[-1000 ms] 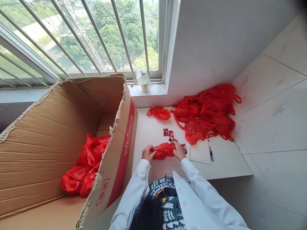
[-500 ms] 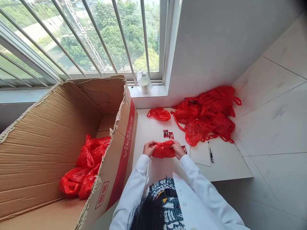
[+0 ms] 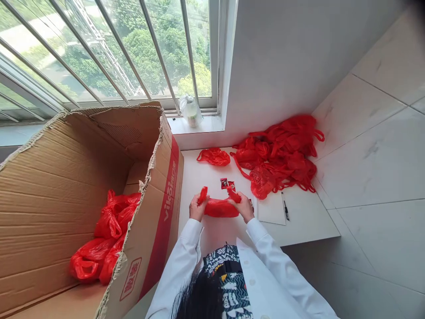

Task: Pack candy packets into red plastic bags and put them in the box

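Note:
A red plastic bag [image 3: 221, 208] is stretched sideways between my two hands, low over the white table. My left hand [image 3: 197, 208] is closed around one handle, whose end sticks up above the fingers. On the other side my right hand [image 3: 245, 206] grips the second handle, which also pokes up past the thumb. Just beyond the bag lie two small red wrapped candies [image 3: 224, 183]. Another red wrapper shows partly behind my right hand. Further back rests a separate crumpled red bag [image 3: 214, 157].
A tall cardboard box [image 3: 159, 221] stands at the left, with several tied red bags [image 3: 113, 217] inside. At the back right is a heap of red bags [image 3: 279, 155]. Paper [image 3: 272, 210] and a pen [image 3: 285, 208] lie right. A wrapped cup [image 3: 190, 111] sits on the windowsill.
My hands have gathered the bag's handles, which now stick up from both fists, and the bag hangs between them. The whole view has shifted slightly.

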Action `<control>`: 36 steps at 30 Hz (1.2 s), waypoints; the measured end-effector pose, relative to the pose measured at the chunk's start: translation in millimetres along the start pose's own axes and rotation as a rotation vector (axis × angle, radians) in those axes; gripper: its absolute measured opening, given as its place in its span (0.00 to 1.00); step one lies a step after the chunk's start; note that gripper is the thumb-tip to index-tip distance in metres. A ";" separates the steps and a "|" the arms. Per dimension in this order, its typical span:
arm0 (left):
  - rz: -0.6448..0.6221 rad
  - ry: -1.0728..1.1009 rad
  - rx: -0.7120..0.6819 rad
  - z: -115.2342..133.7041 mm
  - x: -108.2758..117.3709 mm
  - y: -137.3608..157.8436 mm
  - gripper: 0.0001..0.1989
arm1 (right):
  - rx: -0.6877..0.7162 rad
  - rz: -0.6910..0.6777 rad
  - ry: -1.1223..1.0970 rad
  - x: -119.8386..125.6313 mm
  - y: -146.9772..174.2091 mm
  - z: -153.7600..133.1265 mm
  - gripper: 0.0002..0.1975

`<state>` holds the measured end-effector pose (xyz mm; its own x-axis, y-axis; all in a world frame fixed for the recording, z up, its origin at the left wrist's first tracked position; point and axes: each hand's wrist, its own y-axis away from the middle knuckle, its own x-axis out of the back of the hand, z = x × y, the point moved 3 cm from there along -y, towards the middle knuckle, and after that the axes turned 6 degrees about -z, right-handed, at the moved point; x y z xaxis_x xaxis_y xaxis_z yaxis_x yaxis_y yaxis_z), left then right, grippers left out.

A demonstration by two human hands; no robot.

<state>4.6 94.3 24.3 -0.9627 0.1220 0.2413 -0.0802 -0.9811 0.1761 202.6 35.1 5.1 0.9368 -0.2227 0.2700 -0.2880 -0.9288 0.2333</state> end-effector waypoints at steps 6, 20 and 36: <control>0.104 -0.236 -0.049 16.8 44.1 32.9 0.07 | 0.079 0.221 0.201 29.9 19.2 -14.1 0.11; 0.140 0.065 0.021 12.0 39.7 60.7 0.14 | 0.331 0.174 0.257 52.3 68.6 -76.2 0.19; -0.208 -0.895 0.044 28.8 51.6 101.0 0.11 | 0.273 -0.603 1.159 -20.7 6.9 -23.1 0.53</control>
<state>-45.8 5.8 82.0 -0.3697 0.3846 0.8458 -0.2019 -0.9218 0.3310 176.6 40.1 22.7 0.1541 0.4936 0.8559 0.2854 -0.8516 0.4397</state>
